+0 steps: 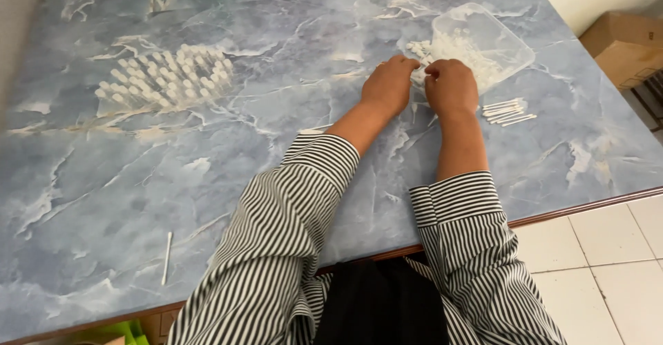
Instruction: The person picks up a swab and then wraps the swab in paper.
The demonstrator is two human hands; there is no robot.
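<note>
Cotton swabs point(423, 49), light, thin and easily bent, lie at the mouth of the tipped clear container point(483, 41); your left hand point(390, 86) and right hand point(451, 88), fingers curled, pinch them mid-stick.

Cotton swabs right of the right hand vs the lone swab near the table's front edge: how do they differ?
The cotton swabs lie as a small bundle, roughly side by side and near-horizontal; the lone swab lies by itself, near-vertical. The bundle sits close to the right hand and clear plastic container; the lone swab is far from both hands. Both are white and rest flat on the marble-patterned table.
</note>
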